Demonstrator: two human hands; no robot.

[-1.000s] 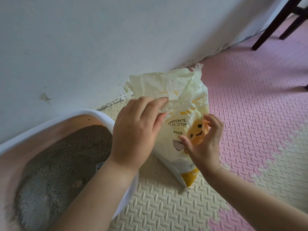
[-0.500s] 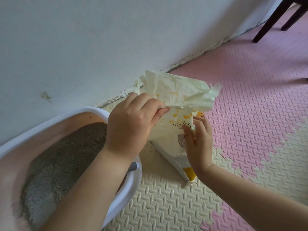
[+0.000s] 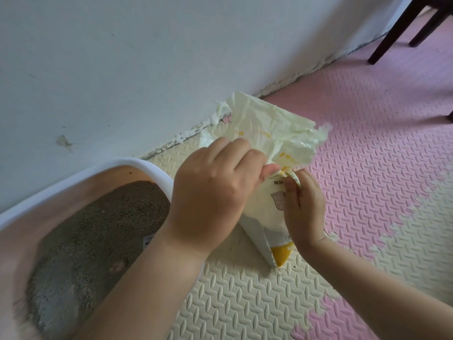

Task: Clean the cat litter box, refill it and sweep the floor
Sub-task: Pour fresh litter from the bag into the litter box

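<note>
Pink and cream foam floor mats [image 3: 245,303] meet a white wall [image 3: 147,57], with dark chair legs [image 3: 392,28] well apart at the far corner. Seen from the head camera, the litter box [image 3: 152,168] sits at the left against the wall, with grey litter [image 3: 98,229] spread inside it. Just beside it the litter bag [image 3: 264,224] stands leaning on the floor. The left hand [image 3: 215,192] grips the bag's crumpled top; the right hand [image 3: 304,209] pinches a fold on its front. The refill seems to be the step in hand, though I cannot tell whether the bag is being opened or closed. Sweeping looks yet to come.
</note>
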